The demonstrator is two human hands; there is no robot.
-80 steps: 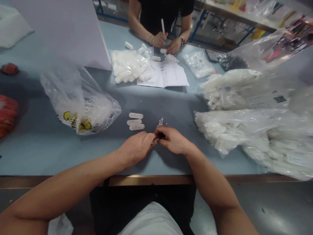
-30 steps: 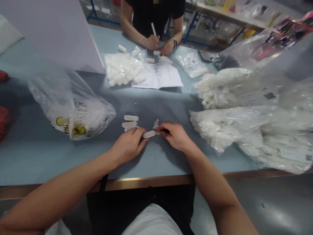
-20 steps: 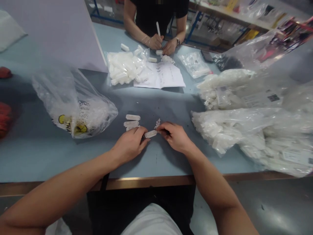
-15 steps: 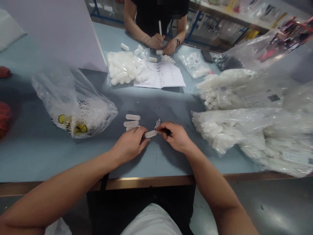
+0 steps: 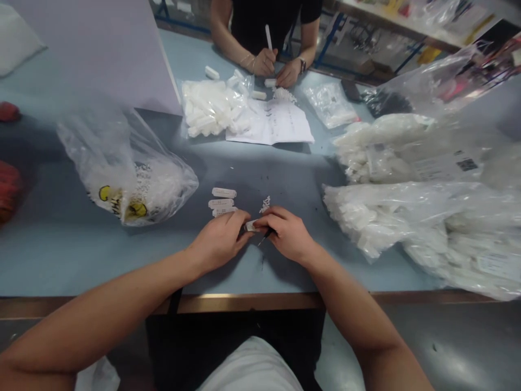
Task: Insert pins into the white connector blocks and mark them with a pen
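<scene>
My left hand (image 5: pixel 220 239) pinches one end of a small white elongated plastic piece (image 5: pixel 251 226) just above the table. My right hand (image 5: pixel 291 233) has its fingers closed over the other end of that piece. A thin dark pointed tool (image 5: pixel 265 237) sticks out from under the right fingers, its tip toward the table; its exact kind is unclear. Beyond the left hand lie a few similar flat white pieces (image 5: pixel 223 193) in a stack of rows, the nearest partly covered by the fingers. A small pile of tiny white parts (image 5: pixel 265 203) sits just beyond my right hand.
On the left stands an open clear bag (image 5: pixel 163 187) of small white parts. Large bags of white pieces (image 5: pixel 374 212) crowd the right. Across the table, a person's hands (image 5: pixel 266 62) hold a pen near a bag of white pieces (image 5: pixel 211 108) and a paper sheet (image 5: pixel 280 125).
My right fingers have moved left over the white piece, covering more of it. The dark tool's tip now shows below them. The view has shifted slightly.
</scene>
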